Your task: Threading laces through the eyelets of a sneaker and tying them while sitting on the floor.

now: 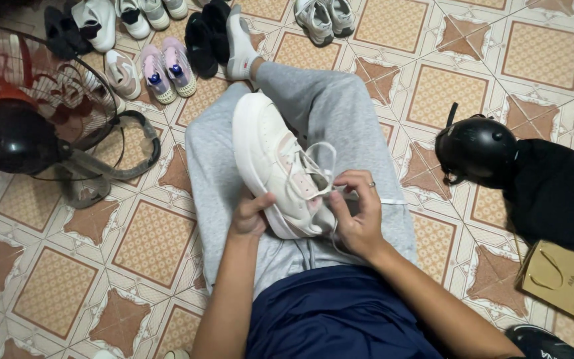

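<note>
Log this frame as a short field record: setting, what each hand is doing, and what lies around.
setting: person seated on a patterned tile floor, grey trousers
left hand: grips the sole edge of a white sneaker on the lap
right hand: pinches the white lace
left side: floor fan, rows of shoes
right side: black helmet, paper bag

One package — a tan paper bag (565,280) with cord handle — lower right.

One white sneaker (280,173) in two hands, one black helmet (476,149), one floor fan (28,126), one paper bag (563,279), one pink shoe pair (167,70).
</note>
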